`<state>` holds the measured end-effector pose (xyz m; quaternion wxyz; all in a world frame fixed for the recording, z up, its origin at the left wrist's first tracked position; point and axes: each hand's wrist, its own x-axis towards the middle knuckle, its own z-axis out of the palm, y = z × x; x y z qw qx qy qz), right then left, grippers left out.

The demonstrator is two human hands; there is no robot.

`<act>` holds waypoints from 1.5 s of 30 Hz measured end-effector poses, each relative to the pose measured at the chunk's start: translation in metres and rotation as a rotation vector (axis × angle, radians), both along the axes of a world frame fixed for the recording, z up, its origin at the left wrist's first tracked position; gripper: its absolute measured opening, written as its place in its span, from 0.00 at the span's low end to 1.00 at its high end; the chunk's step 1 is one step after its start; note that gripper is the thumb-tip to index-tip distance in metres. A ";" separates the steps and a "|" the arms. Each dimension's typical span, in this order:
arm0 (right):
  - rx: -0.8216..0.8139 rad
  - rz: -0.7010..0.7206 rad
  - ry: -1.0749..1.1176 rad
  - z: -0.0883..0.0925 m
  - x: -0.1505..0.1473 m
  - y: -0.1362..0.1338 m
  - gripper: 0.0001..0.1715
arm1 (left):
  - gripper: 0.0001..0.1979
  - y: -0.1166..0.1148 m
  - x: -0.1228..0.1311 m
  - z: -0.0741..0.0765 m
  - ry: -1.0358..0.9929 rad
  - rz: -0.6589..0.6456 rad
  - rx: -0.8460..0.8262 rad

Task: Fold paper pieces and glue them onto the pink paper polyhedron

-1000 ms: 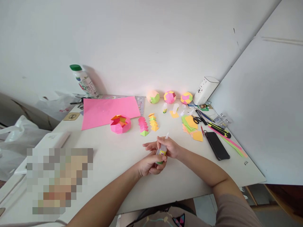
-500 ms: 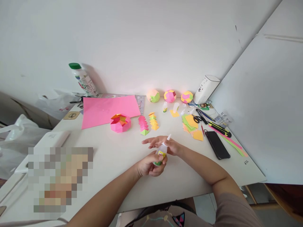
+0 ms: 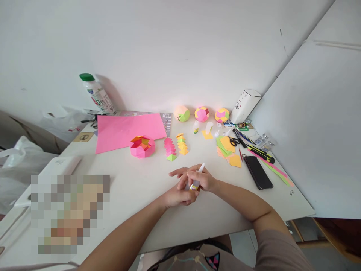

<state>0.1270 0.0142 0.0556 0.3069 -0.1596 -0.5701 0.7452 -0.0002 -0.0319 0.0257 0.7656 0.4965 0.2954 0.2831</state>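
Note:
A small clear glue bottle [image 3: 194, 185] with a yellow label and a long white nozzle is tilted between my hands above the table's front. My left hand [image 3: 178, 196] is closed around its lower part, with the thumb across the front. My right hand [image 3: 205, 179] closes on the upper part below the nozzle, its bent fingers covering much of the bottle. One fingertip sticks out to the left. Beyond the hands stand folded pink paper pieces [image 3: 169, 146] and orange ones [image 3: 182, 145]. A pink paper ring [image 3: 142, 147] of joined facets sits farther left.
Three paper balls [image 3: 202, 113] line the wall. On the right lie scissors [image 3: 234, 141], sticky notes [image 3: 227, 146], a black phone [image 3: 258, 171] and a cutter [image 3: 262, 154]. A pink sheet [image 3: 126, 130] and a green-capped bottle [image 3: 97, 94] are at the back left.
My right hand's fingers have curled over the front of the glue bottle, hiding more of it. The left hand has stayed around its lower part.

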 end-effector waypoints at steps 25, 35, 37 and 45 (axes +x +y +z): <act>-0.152 -0.048 -0.102 -0.045 0.043 0.010 0.21 | 0.14 0.018 -0.010 -0.009 0.381 0.145 0.485; -0.322 -0.208 0.028 -0.048 0.071 0.048 0.21 | 0.10 0.050 -0.036 -0.044 0.794 1.199 0.809; -0.304 -0.193 0.021 -0.050 0.076 0.050 0.21 | 0.12 0.054 -0.038 -0.049 0.858 1.241 0.903; -0.267 -0.142 0.077 -0.053 0.079 0.046 0.13 | 0.22 0.055 -0.031 -0.060 1.056 1.088 0.858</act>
